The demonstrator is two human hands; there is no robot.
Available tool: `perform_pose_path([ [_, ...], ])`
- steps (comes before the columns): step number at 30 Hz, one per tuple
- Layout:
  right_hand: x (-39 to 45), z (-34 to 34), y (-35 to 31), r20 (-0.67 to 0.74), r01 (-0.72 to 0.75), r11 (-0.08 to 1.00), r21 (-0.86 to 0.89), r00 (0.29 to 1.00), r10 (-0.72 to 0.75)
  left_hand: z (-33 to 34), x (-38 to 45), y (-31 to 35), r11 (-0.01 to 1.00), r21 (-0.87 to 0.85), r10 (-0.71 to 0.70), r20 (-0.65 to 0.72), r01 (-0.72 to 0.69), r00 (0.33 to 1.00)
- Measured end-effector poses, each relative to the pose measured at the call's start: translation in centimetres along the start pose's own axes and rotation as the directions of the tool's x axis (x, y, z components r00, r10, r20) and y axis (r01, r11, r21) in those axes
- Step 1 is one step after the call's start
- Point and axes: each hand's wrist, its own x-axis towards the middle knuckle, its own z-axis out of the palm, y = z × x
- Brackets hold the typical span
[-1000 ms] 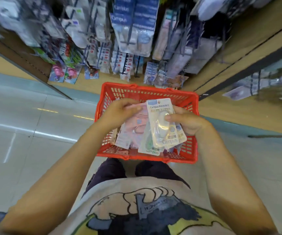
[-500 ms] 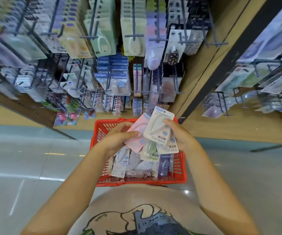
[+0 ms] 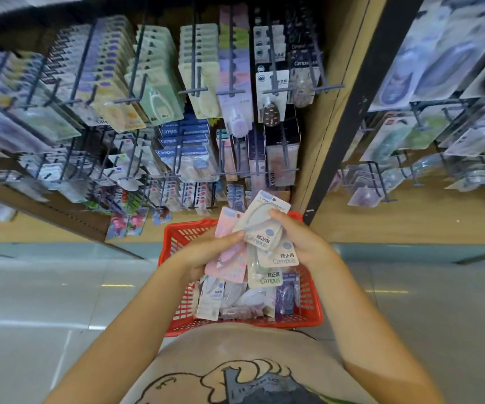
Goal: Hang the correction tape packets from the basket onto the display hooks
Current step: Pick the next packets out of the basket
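A: Correction tape packets [image 3: 261,252], a fanned bunch, held just above the red basket [image 3: 312,313]. Left hand [image 3: 206,253] curled round the pink ones on the near-left side, thumb pressed on top. Right hand [image 3: 302,243] clamped on the white "Campus" ones, fingertips over the top card.

B: Yep, both hands grasping, nothing released. More loose packets [image 3: 235,298] lying inside the basket, under the bunch, plus a purple one [image 3: 286,295] at the basket's right wall.

A: Basket sitting on the floor [image 3: 46,301], right in front of a printed t-shirt [image 3: 235,368]. Can't tell how many in the bunch, too overlapped.

B: Beyond the basket, display hooks [image 3: 194,90] already loaded: green cards [image 3: 159,91], cream cards [image 3: 203,83], blue "Campus" packs [image 3: 186,147] lower down, closer to the basket.

A: Up and right of the basket, a dark upright post [image 3: 349,112], then another rack [image 3: 439,112] past it. Blurry there, labels unreadable.

B: Small pink items [image 3: 127,225] hanging just left of the basket's far corner too.
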Motion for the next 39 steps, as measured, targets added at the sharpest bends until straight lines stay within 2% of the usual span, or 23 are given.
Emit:
perform_pose_path([
  [4,-0.6,0.2,-0.3,0.079,-0.006,0.995,-0.098,0.997,0.014,1.5,0.2,0.3,0.997,-0.079,-0.018,-0.139,0.007,0.99],
  [7,-1.1,0.5,-0.6,0.12,0.018,0.977,-0.214,0.993,0.008,2.0,0.4,0.4,0.989,-0.147,-0.003,-0.194,-0.026,0.981],
  [10,-1.3,0.7,-0.7,0.143,0.042,0.963,-0.265,0.99,-0.004,2.2,0.5,0.9,0.984,-0.175,-0.022,-0.185,-0.011,0.983],
  [14,-1.9,0.1,-1.5,0.179,0.111,0.951,-0.288,0.982,-0.061,1.9,0.3,1.2,0.981,-0.195,-0.04,-0.083,0.023,0.996],
  [17,-2.4,-0.3,-1.7,0.15,0.158,0.93,-0.333,0.982,-0.114,2.1,0.1,1.2,0.981,-0.194,-0.017,-0.061,0.005,0.998],
  [23,-3.3,0.2,-2.8,0.201,0.236,0.878,-0.416,0.966,-0.164,3.1,-0.4,1.9,0.96,-0.279,-0.004,-0.071,-0.016,0.997],
  [28,-3.5,0.0,-3.3,0.202,0.247,0.86,-0.446,0.964,-0.173,3.8,0.0,1.7,0.989,-0.144,0.004,-0.19,-0.031,0.982],
  [31,-3.5,-0.9,-3.4,0.112,0.218,0.895,-0.389,0.976,-0.189,3.7,0.4,1.4,0.976,-0.214,-0.035,-0.265,-0.023,0.964],
  [34,-4.0,-1.8,-4.4,0.002,0.171,0.967,-0.187,0.985,-0.174,3.3,0.9,1.0,0.965,-0.256,-0.028,-0.286,-0.048,0.958],
  [37,-4.8,-1.3,-5.7,-0.033,0.112,0.992,-0.054,0.993,-0.114,4.0,0.7,1.1,0.962,-0.26,0.023,-0.231,-0.084,0.973],
  [39,-4.8,-0.5,-6.1,-0.07,0.131,0.991,-0.019,0.989,-0.132,4.8,0.7,1.2,0.964,-0.241,0.072,-0.17,-0.113,0.983],
])
